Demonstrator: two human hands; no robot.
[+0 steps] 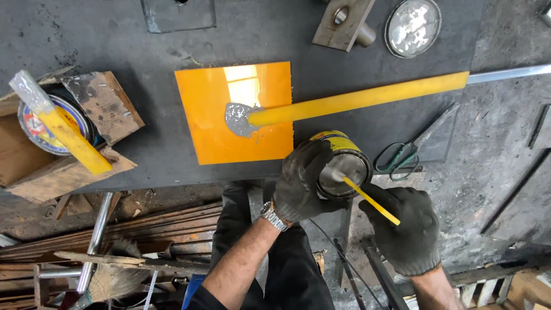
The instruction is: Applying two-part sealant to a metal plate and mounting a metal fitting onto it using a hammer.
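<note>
Gripping the can (344, 163), gloved hands hide its label; stick (370, 200) tip seemingly inside.

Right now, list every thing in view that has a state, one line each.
Left hand: gloved, gripping the can's rim.
Right hand: gloved, holding the thin yellow stick.
Can: open, lid off, upright at the table edge.
Thin yellow stick: tip dipped in the can.
Orange tile: flat, with a grey paste blob.
Long yellow bar: end resting in the paste.
Scissors: lying flat, closed.
</note>
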